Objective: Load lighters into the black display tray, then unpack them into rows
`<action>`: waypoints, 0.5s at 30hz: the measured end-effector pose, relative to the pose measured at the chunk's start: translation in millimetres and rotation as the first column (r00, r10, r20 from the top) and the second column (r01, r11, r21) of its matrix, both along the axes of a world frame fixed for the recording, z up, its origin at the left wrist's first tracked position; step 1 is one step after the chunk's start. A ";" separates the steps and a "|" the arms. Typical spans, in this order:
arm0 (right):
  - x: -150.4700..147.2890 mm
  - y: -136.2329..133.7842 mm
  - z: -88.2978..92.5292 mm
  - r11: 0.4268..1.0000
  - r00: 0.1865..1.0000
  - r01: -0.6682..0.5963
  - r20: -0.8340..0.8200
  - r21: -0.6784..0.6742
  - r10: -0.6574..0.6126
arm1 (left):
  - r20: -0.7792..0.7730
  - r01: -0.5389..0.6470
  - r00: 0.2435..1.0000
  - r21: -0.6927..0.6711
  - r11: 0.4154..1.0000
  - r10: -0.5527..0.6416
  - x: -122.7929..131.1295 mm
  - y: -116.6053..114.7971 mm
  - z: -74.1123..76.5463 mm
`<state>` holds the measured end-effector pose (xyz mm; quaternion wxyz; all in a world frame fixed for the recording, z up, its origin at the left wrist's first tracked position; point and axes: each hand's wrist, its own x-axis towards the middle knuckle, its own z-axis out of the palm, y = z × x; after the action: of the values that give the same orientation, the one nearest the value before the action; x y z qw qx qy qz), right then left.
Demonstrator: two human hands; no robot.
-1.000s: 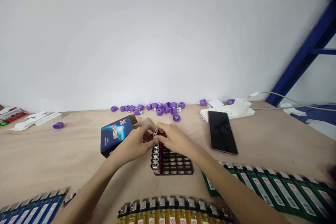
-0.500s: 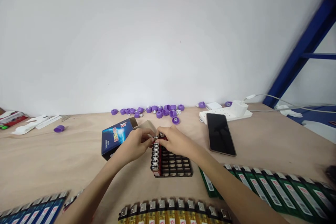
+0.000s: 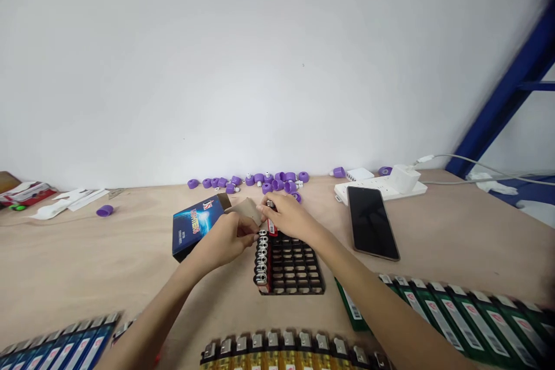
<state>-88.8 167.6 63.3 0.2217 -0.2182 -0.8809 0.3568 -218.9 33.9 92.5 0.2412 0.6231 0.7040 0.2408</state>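
In the centre of the frame, a black tray point(image 3: 299, 291) with many slots lies on the wooden surface point(image 3: 208, 300). Along its left edge stand several red lighters point(image 3: 262, 260), upright, in one row with metal tops upwards. The right hand point(image 3: 288, 215) is at the far end of the tray, and its grip is closed around another red lighter point(image 3: 272, 226), which is upright. The left hand point(image 3: 232, 236) is just beside the far end of this row, its thumb and fingers near together; whether its grip holds something, I cannot tell. Left of the centre, near the left hand, there is a dark blue box point(image 3: 197, 224). Yellow lighters point(image 3: 288, 356) lie at the lower centre, green lighters point(image 3: 463, 318) at the lower right, blue lighters point(image 3: 82, 347) at the lower left.
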 end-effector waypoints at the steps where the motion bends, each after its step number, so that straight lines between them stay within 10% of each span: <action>1: -1.1 -0.7 -3.0 1.000 1.000 -0.001 0.001 -0.007 0.001 | 0.002 -0.003 1.000 -0.001 1.000 0.003 -0.1 0.1 -0.3; 15: 1.2 -3.1 -14.3 0.991 0.977 -0.135 0.173 0.022 0.129 | -0.020 -0.033 0.999 -0.009 0.999 0.033 1.7 2.2 2.5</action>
<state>-87.6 164.5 49.0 0.1249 -0.1854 -0.9150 0.3358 -217.2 36.2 95.0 0.2331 0.6125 0.7177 0.2353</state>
